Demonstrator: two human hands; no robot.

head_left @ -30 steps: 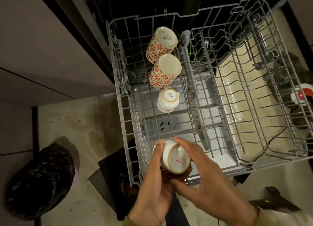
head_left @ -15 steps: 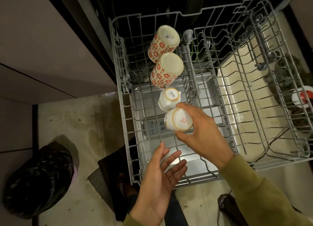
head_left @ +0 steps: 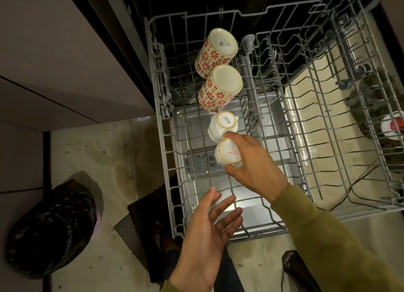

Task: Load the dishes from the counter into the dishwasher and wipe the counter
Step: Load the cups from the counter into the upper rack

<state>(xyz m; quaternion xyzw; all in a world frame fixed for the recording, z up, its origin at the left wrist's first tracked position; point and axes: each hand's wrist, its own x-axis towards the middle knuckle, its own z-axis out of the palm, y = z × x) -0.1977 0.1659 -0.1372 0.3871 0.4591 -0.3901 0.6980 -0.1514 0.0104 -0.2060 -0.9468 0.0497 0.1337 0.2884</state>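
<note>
The grey wire upper rack (head_left: 310,228) of the dishwasher is pulled out. In its left row stand two upside-down mugs with red flower patterns, a far mug (head_left: 215,51) and a nearer mug (head_left: 219,88), then a small white cup (head_left: 222,125) upside down. My right hand (head_left: 255,167) grips a second small white cup (head_left: 228,155), gold-rimmed base up, in the rack right behind that white cup. My left hand (head_left: 209,232) hovers with straight fingers over the rack's front edge and holds nothing.
A black rubbish bag (head_left: 52,228) sits on the floor at the left, beside a dark mat (head_left: 144,221). Cabinet fronts (head_left: 54,57) run along the left. The right half of the rack holds no dishes; a red-and-white object (head_left: 393,127) lies beyond its right side.
A second ago both hands held the cup at the rack's front. My left hand let go and stayed back; my right hand carried the cup forward to the row.
</note>
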